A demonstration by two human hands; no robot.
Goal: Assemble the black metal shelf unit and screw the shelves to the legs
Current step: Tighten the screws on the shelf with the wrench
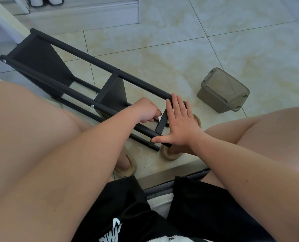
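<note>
The black metal shelf unit (86,49) lies on its side on the tiled floor, its round legs running from far left toward my feet. One shelf (40,56) sits at the far end, a second shelf (113,91) at the middle, and a third shelf (162,122) stands between the legs at the near end. My right hand (180,123) lies flat with spread fingers against that near shelf and the leg ends. My left hand (148,109) is curled just left of it, pinching a small white object whose kind I cannot tell. Silver screw heads (92,106) show on the near leg.
A grey-brown lidded plastic box (222,89) stands on the floor to the right of the unit. My feet in beige slippers (169,154) rest under the leg ends. White furniture (86,9) lines the far wall, and a white post (9,27) rises at far left.
</note>
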